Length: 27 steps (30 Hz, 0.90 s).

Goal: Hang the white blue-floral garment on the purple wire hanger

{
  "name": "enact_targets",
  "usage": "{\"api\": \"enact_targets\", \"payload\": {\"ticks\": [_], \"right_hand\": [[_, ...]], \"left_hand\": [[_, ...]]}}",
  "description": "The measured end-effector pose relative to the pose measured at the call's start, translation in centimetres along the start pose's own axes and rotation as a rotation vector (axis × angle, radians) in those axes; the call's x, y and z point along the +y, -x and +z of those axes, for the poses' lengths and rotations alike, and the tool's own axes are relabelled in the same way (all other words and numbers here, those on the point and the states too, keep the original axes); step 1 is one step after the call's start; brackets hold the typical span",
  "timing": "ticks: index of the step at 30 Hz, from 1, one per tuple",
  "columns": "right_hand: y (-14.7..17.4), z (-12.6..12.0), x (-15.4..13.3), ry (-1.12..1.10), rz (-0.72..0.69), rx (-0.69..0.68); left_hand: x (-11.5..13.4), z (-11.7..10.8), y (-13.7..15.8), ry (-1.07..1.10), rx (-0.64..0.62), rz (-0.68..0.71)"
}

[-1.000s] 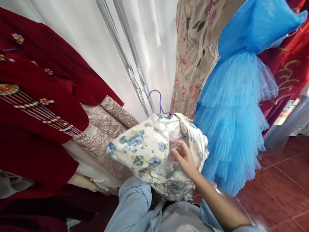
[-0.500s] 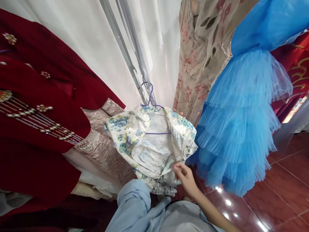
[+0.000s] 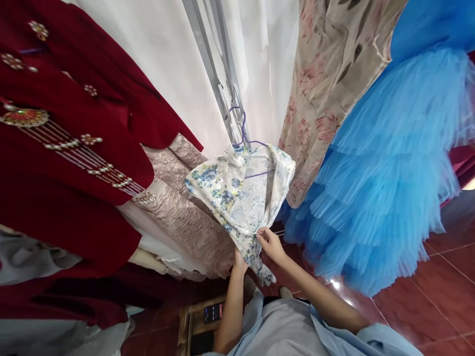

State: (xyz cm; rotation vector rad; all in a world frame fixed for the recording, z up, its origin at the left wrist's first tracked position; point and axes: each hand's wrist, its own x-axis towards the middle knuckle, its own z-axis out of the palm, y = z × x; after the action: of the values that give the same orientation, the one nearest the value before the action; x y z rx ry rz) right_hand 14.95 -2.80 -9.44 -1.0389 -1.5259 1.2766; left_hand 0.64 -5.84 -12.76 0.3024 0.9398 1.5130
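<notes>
A white floral blouse (image 3: 218, 185) with blue and yellow-green flowers hangs on a purple hanger (image 3: 244, 129), its neck wide open and its lower part gathered. The hanger's hook is at the grey metal stand (image 3: 218, 64). With thumb and fingers pinched together, my right hand (image 3: 271, 244) holds the blouse's front at the waist, where the opening ends. My left hand (image 3: 240, 261) is at the lower left edge of the blouse, holding the cloth from behind; most of its fingers are hidden by the fabric.
Dark red velvet garments (image 3: 92, 163) with beading hang left, beside a pink brocade garment (image 3: 185, 212). To the right are a beige floral dress (image 3: 311, 99) and a blue tiered tulle dress (image 3: 382, 188). Below, a phone (image 3: 213, 313) lies on a wooden stool (image 3: 185, 321).
My left arm has drawn back, and its hand is now at the blouse's lower left. My right hand has moved up slightly to the waist. The blouse has turned and narrowed; the view has shifted.
</notes>
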Motion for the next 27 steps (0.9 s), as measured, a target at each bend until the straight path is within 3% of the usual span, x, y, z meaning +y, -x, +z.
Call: {"api": "enact_targets", "payload": {"ticks": [3, 8, 10, 13, 15, 21, 27], "right_hand": [[-0.5, -1.2, 0.5, 0.199, -0.04, -0.005], [0.9, -2.9, 1.4, 0.398, -0.011, -0.169], [2.1, -3.4, 1.5, 0.424, -0.028, -0.216], [3.6, -4.1, 0.6, 0.393, -0.044, -0.267], [4.3, -4.6, -0.3, 0.33, -0.06, -0.27], [6.3, -4.9, -0.7, 0.032, -0.076, 0.134], [6.3, -3.9, 1.4, 0.314, 0.01, -0.01]], "left_hand": [[-1.9, -1.2, 2.0, -0.085, 0.106, 0.076], [-5.0, -1.0, 4.9, -0.693, 0.5, 0.696], [-6.1, -0.3, 5.4, -0.907, 0.483, 0.796], [-6.9, 1.1, 5.0, -1.062, 0.243, 0.779], [-7.0, 2.1, 4.4, -1.067, 0.147, 0.751], [-7.5, 3.6, 4.9, -1.062, 0.168, 0.583], [-9.0, 2.1, 6.6, -1.141, 0.145, 0.605]]}}
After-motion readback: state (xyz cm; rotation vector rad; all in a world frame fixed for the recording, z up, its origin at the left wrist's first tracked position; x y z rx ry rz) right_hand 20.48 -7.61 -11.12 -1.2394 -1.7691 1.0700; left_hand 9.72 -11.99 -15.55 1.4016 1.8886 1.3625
